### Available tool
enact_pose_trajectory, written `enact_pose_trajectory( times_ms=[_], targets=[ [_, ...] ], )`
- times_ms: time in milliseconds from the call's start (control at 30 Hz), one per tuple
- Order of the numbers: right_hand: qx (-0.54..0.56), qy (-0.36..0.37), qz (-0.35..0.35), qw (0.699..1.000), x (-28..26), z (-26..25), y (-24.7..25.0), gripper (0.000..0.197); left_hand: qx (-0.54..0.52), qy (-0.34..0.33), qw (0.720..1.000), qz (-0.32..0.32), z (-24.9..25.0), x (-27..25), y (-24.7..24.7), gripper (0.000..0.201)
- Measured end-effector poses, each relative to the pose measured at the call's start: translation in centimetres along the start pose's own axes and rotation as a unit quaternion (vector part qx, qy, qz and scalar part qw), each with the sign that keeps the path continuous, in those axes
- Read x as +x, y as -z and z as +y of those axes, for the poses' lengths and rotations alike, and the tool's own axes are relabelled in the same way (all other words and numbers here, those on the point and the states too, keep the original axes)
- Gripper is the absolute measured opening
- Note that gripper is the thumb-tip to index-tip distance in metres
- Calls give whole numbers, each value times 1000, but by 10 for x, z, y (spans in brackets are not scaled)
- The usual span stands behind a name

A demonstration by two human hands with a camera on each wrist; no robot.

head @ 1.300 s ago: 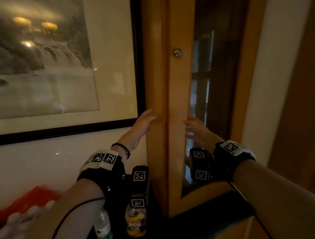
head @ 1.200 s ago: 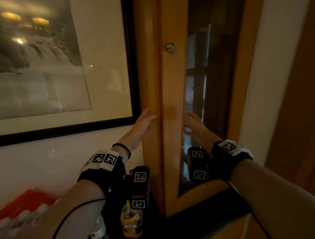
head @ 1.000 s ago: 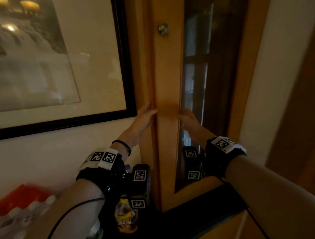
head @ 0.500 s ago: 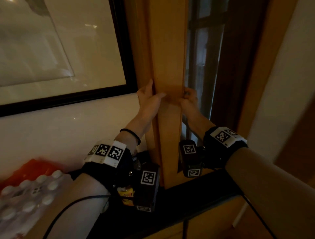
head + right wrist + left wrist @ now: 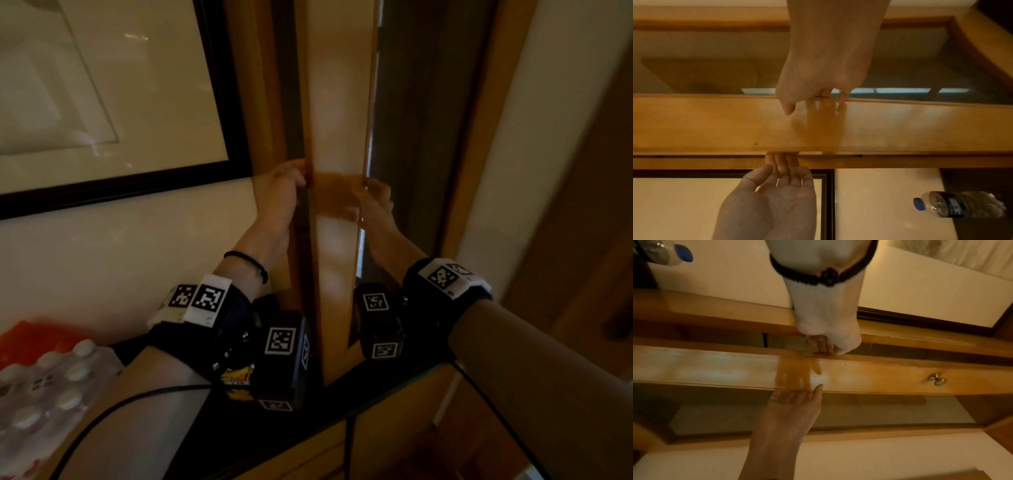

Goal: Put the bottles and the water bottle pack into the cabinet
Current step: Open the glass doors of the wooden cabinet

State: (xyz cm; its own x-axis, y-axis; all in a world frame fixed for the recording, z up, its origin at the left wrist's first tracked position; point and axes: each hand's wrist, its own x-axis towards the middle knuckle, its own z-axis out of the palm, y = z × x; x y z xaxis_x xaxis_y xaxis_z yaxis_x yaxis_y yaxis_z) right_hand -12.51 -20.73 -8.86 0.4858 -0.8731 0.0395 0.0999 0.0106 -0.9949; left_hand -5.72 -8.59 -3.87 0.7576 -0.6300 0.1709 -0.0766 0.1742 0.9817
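The wooden cabinet door [image 5: 337, 120] with a glass pane stands slightly ajar. My left hand [image 5: 281, 195] hooks its fingers round the door's left edge, into the dark gap by the frame. My right hand [image 5: 375, 202] holds the same stile from the glass side, thumb on its front. The left wrist view shows my left hand [image 5: 826, 340] and right hand [image 5: 795, 404] facing across the stile. The water bottle pack [image 5: 44, 387] lies on the counter at lower left. A yellow-labelled bottle [image 5: 238, 380] shows under my left wrist. A clear blue-capped bottle [image 5: 960, 204] stands nearby.
A black counter top [image 5: 308, 421] runs below the cabinet. A framed picture [image 5: 102, 85] hangs on the wall to the left. The door's round knob [image 5: 937, 380] sits higher up the stile. An orange package [image 5: 41, 335] lies behind the bottle pack.
Both hands went from reaching flat toward the door to gripping its stile from either side. The door's left edge has come away from the frame. My view has tilted downward.
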Motion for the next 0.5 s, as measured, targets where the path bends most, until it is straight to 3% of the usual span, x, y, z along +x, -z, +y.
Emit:
enact_pose_trajectory(
  times_ms=[100, 200, 367, 500],
  targets=[
    [9, 23, 45, 999, -18, 4, 13, 76, -7, -2, 1000, -18, 1, -20, -7, 41],
    [6, 39, 72, 997, -34, 6, 30, 66, -14, -5, 999, -48, -1, -39, -17, 35],
    [5, 39, 60, 997, -55, -3, 51, 99, -18, -14, 996, -87, 5, -58, -22, 38],
    [11, 36, 44, 998, -67, -6, 66, 93, -13, -21, 993, -114, 7, -67, -28, 38]
  ],
)
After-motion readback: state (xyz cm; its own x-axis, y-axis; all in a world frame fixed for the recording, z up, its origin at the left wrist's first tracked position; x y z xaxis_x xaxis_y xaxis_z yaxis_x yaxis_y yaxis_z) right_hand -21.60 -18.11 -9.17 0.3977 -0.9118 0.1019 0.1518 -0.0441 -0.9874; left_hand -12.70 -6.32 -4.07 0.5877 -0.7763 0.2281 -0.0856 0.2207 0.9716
